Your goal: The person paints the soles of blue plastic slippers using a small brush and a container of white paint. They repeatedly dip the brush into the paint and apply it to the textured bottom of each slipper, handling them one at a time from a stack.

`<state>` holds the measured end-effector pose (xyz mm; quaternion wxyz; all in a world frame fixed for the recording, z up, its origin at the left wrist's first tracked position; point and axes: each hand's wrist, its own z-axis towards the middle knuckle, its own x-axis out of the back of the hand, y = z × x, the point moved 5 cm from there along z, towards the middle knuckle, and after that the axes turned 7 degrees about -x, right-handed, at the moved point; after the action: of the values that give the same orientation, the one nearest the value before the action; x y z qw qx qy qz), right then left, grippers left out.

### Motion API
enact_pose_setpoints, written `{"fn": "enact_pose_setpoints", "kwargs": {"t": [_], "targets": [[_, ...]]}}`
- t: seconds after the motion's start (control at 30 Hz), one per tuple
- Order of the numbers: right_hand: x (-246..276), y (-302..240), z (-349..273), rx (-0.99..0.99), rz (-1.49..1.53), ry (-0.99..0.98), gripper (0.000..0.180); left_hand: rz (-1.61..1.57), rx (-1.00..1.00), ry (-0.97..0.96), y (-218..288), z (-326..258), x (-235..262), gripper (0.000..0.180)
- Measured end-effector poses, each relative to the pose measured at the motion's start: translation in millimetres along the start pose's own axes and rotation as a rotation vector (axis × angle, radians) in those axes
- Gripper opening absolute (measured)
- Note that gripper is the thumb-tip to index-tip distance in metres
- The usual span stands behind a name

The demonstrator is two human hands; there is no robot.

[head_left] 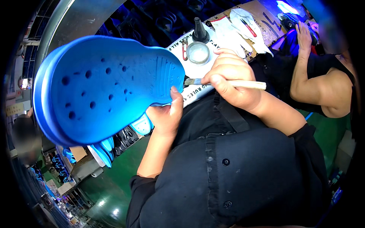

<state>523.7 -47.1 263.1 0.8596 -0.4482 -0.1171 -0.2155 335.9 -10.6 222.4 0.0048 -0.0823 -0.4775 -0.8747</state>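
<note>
A large blue clog sole (110,87) with several round holes fills the left of the view. My left hand (167,114) grips its narrower end from below, thumb lying on the upper face. In my right hand (235,78) is a flat paintbrush (249,84) with a pale handle, pinched near its ferrule. Its dark bristles touch or nearly touch the rim of the sole at that end. Just beyond my right hand stands a small round jar (198,52) with a pale, cloudy surface inside.
Behind the jar is a black cone-shaped bottle (200,31), with red-handled snips (184,49) beside it. White gloves (230,36) lie on the white-covered table, under a red tool (249,28). A co-worker's arm (304,79) is at right. More blue soles (141,125) lie below mine.
</note>
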Motion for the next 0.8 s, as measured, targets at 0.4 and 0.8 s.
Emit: {"fn": "enact_pose_setpoints", "kwargs": {"t": [0.4,0.8], "targets": [[-1.3,-0.9,0.8,-0.019,-0.002,-0.014,0.016,-0.047,-0.036,0.039,0.7,5.1,-1.6,0.023],[-7.2,6.0,2.4,-0.005,-0.008,-0.004,0.017,-0.023,0.062,0.038,4.0,10.3,-2.8,0.020]]}}
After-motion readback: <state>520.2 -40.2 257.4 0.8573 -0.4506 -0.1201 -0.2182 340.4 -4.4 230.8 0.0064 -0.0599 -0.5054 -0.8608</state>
